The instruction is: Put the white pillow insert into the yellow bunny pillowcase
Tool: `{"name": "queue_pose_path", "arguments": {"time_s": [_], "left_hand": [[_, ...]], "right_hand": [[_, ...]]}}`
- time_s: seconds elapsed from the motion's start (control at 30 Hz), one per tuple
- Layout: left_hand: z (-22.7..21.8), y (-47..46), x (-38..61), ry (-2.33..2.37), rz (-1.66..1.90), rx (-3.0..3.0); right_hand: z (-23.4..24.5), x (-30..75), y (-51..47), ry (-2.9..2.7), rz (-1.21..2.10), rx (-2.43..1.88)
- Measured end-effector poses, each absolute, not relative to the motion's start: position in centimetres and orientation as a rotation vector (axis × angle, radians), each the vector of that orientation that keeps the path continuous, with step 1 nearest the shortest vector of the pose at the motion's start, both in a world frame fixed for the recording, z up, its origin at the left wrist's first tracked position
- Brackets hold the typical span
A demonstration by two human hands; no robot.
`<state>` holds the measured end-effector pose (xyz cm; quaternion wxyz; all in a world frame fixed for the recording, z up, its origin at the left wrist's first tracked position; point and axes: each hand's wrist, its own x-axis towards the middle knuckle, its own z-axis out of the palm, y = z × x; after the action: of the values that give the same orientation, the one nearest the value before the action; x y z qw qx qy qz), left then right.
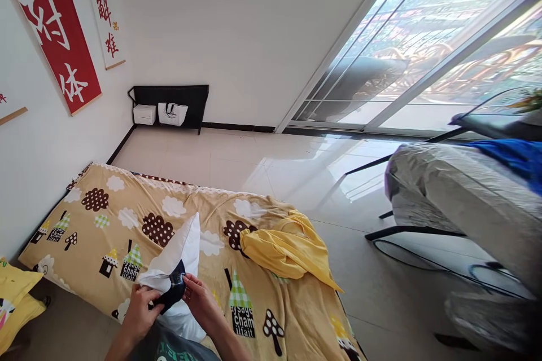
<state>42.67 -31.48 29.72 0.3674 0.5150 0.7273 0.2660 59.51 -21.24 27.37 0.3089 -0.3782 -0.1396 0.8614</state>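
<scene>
The left hand (141, 307) and right hand (197, 293) pinch a dark label (174, 289) against a white pillow (186, 242). Yellow cloth (288, 248) lies rumpled nearby.

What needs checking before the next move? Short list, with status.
1. Left hand has a grip on the dark item: ok, fingers are at its near-left edge.
2. Right hand has a grip on it too: ok, thumb and fingers pinch its right side.
3. White pillow fully visible: not ok, the hands and dark item cover part of it.
4. Dark item loose from the pillow: cannot tell, they overlap in this view.
5. Yellow cloth apart from the hands: ok, it lies to their right on the patterned bedspread.
6. Yellow cloth spread flat: not ok, it is bunched.
</scene>
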Motion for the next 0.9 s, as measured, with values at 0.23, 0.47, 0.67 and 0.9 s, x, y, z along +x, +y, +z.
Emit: {"name": "queue_pose_path", "arguments": {"time_s": [0.23,0.47,0.67,0.9], "left_hand": [[31.0,-30.0,43.5,1.77,0.579,1.326],[30.1,-29.8,43.5,1.676,0.552,1.179],[29.7,-30.4,42.8,1.601,0.692,1.236],[28.7,-29.5,43.3,1.678,0.627,1.199]], "right_hand": [[28.0,59.0,-20.3,-0.36,2.271,-0.941],[28.1,59.5,-20.2,-0.386,2.259,-0.921],[28.3,60.1,-20.0,-0.383,2.236,-0.909],[27.9,59.5,-20.4,-0.399,2.206,-0.907]]}}
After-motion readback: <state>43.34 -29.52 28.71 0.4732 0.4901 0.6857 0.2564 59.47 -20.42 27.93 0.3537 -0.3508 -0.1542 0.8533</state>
